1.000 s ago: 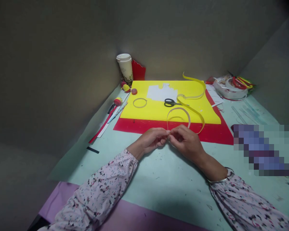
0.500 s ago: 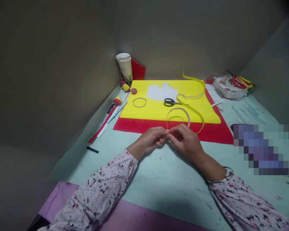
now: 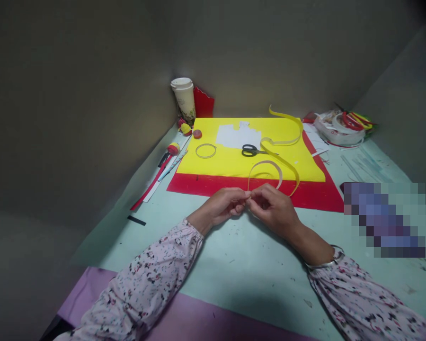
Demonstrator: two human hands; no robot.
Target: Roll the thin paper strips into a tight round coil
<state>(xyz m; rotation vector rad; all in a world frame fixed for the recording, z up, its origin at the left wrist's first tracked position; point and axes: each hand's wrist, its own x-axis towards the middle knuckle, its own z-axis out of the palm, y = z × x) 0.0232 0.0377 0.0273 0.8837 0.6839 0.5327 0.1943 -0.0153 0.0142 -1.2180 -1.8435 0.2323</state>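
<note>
1. Pinching the strip: left hand and right hand closed on it, tips meeting.
2. Step looks like forming the loop; next move calls for a steady pinch.
3. Loop sits just beyond hands; tail crosses yellow sheet.
4. Versus half-second ago: loop shifted slightly right, hands nearly unmoved.

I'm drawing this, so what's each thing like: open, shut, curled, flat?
Yellow strip: curled
Left hand: closed, pinching strip
Right hand: closed, pinching strip
Small ring: lying down, looped
Scissors: look shut
Cup: upright, lid on
Yellow sheets: flat
Red sheet: flat
White paper: flat, jagged
</note>
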